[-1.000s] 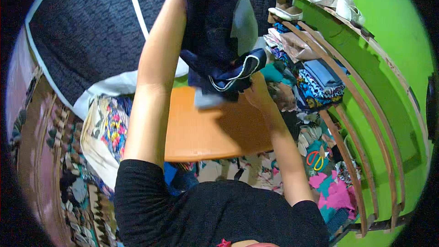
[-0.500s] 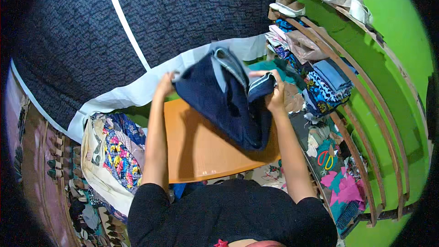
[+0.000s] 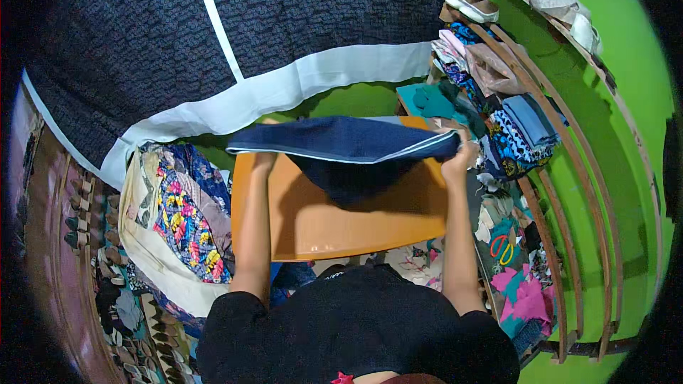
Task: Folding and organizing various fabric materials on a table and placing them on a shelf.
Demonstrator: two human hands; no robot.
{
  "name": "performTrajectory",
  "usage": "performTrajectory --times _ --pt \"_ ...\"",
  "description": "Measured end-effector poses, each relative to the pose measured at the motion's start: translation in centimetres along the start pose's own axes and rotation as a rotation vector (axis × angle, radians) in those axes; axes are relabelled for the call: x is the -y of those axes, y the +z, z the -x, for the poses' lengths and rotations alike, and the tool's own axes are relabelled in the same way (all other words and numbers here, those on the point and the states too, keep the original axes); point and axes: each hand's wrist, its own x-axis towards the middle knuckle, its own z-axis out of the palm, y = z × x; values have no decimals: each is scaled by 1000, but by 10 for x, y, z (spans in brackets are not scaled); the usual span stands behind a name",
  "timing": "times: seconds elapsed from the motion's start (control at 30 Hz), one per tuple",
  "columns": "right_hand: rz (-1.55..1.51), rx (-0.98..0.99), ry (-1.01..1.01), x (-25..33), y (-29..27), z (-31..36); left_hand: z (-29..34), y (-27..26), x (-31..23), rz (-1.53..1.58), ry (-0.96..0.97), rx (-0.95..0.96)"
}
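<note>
A dark navy garment (image 3: 341,141) with thin white trim along its edge is stretched sideways between my hands, above an orange-brown table (image 3: 341,231). At the cloth's left end my left hand (image 3: 262,158) is closed on it, its fingers partly hidden by the fabric. My right hand (image 3: 459,156) grips the opposite end, where the white edging meets the fingers. Between the hands the lower part of the garment sags in a dark fold over the tabletop. What kind of garment it is I cannot make out.
Left of the table lies a heap of patterned fabric (image 3: 192,227). Folded cloths (image 3: 526,128) sit on the wooden rack at right, with red-and-yellow-handled scissors (image 3: 501,249) and pink scraps (image 3: 526,295) below. A dark curtain (image 3: 320,14) with a white border hangs beyond.
The garment has gone from a bunched, raised shape to a wide band pulled out sideways. Both hands are lower and my right hand has moved outward. The view has shifted slightly.
</note>
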Motion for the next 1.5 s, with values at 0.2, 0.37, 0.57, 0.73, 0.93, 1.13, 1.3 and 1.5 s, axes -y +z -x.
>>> performTrajectory --times 0.2,0.37,0.57,0.73,0.93,1.13,1.3,1.5 --pt "558 -66 -266 21 -45 -9 -30 -73 -99 453 234 -198" --pt "700 -32 -252 -11 -77 59 44 -94 -145 53 127 -17" --pt "822 237 38 -27 -85 187 231 -123 5 -121 -319 96" --pt "784 524 428 -39 -89 216 302 -111 -8 65 -1055 285" --pt "670 500 445 -31 -53 150 271 -99 1 47 -908 81" --pt "345 317 248 -86 -31 94 122 -62 -33 515 -670 -239" --pt "183 216 53 -136 6 -37 -51 -55 -19 716 -601 -194" --pt "374 8 -36 -144 82 -240 -270 -42 -95 576 -287 -198"
